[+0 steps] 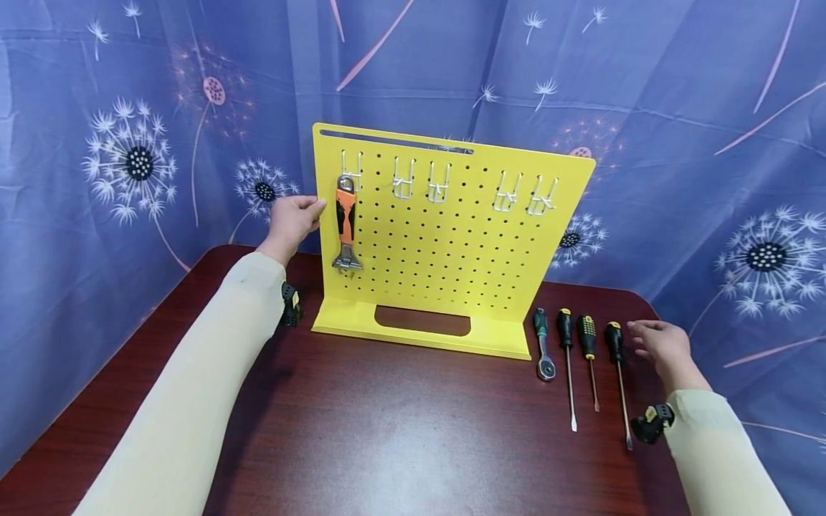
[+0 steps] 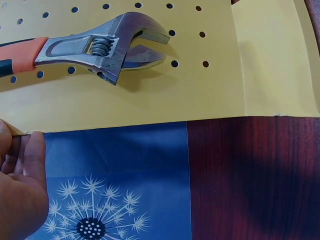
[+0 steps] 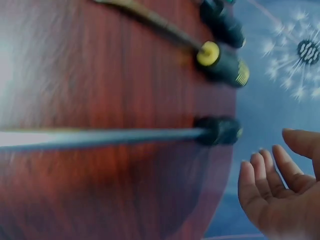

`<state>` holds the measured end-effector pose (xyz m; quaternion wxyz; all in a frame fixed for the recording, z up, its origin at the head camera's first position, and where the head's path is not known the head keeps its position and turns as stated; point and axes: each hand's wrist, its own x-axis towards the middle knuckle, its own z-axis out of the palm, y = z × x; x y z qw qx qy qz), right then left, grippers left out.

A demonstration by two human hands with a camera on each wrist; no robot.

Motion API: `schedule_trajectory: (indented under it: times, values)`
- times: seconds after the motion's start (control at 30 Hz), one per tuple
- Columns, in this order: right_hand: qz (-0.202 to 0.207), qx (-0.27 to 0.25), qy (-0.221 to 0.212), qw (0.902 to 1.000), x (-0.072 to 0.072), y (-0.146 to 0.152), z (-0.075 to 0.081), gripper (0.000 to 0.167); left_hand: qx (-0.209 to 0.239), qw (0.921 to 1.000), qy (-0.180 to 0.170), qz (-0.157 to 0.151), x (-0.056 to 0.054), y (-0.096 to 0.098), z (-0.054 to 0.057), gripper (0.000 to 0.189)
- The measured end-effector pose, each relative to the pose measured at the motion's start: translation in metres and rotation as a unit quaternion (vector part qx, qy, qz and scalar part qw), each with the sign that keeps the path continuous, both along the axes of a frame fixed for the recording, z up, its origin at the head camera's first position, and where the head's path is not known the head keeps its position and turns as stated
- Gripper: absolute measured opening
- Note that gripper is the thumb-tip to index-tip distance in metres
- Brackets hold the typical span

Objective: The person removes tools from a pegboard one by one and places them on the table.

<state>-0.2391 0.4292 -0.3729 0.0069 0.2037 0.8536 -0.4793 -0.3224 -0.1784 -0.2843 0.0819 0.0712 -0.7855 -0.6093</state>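
Observation:
A yellow pegboard [image 1: 445, 251] stands upright on its base, and my left hand [image 1: 293, 223] pinches its left edge. Beside that hand, an adjustable wrench [image 1: 346, 218] with an orange and black handle hangs head-down from a white wire hook; its metal jaws show slightly apart in the left wrist view. My right hand [image 1: 665, 347] hovers with loosely bent fingers and nothing in them, just right of a screwdriver [image 1: 615, 344]. That screwdriver has a black handle with a yellow end, its blade pointing toward the front of the table. In the right wrist view its handle [image 3: 219, 131] lies left of the fingertips.
Left of that screwdriver lie a yellow-and-black screwdriver [image 1: 587, 337], another long screwdriver [image 1: 565, 330] and a green-handled ratchet [image 1: 542, 344]. Several white wire hooks [image 1: 437, 190] line the board's upper part. A blue dandelion-print curtain [image 1: 413, 64] hangs behind the dark red wooden table [image 1: 400, 423].

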Motion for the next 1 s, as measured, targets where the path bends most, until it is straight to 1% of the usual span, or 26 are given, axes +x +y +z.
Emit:
schedule_trajectory:
  times: [0.1, 0.17, 0.23, 0.4, 0.47, 0.57, 0.67, 0.77, 0.9, 1.0]
  values:
    - [0.003, 0.028, 0.031, 0.9991, -0.001, -0.013, 0.004, 0.051, 0.002, 1.0, -0.002, 0.001, -0.001, 0.0, 0.0, 0.04]
    - [0.009, 0.036, 0.048, 0.9981, -0.002, -0.023, 0.008, 0.058, 0.004, 1.0, -0.003, 0.002, -0.001, -0.001, -0.001, 0.04]
    - [0.019, 0.046, 0.062, 0.9968, -0.003, -0.034, 0.011, 0.061, 0.004, 1.0, -0.004, 0.002, -0.002, -0.001, -0.001, 0.04]
    - [0.042, 0.069, 0.095, 0.9922, -0.003, -0.068, 0.021, 0.061, 0.001, 1.0, -0.003, 0.001, -0.002, -0.001, -0.001, 0.04]
    - [0.056, 0.078, 0.106, 0.9897, -0.001, -0.085, 0.027, 0.062, 0.001, 1.0, -0.002, 0.0, -0.002, -0.001, -0.001, 0.04]
    - [0.091, 0.086, 0.118, 0.9851, 0.004, -0.113, 0.038, 0.064, 0.001, 1.0, -0.002, 0.002, -0.004, -0.001, 0.0, 0.04]
    - [0.137, 0.08, 0.137, 0.9778, 0.008, -0.14, 0.047, 0.062, -0.001, 1.0, -0.002, 0.005, -0.004, -0.001, -0.001, 0.04]
    - [0.174, 0.075, 0.14, 0.9719, 0.01, -0.165, 0.054, 0.06, 0.001, 1.0, -0.001, 0.005, -0.003, -0.001, -0.001, 0.039]
    - [0.211, 0.043, 0.132, 0.9674, 0.009, -0.192, 0.061, 0.059, 0.004, 1.0, -0.001, 0.005, -0.003, -0.001, -0.001, 0.039]
    - [0.234, 0.006, 0.131, 0.9632, 0.005, -0.21, 0.064, 0.057, 0.005, 1.0, -0.001, 0.005, -0.003, -0.002, -0.001, 0.038]
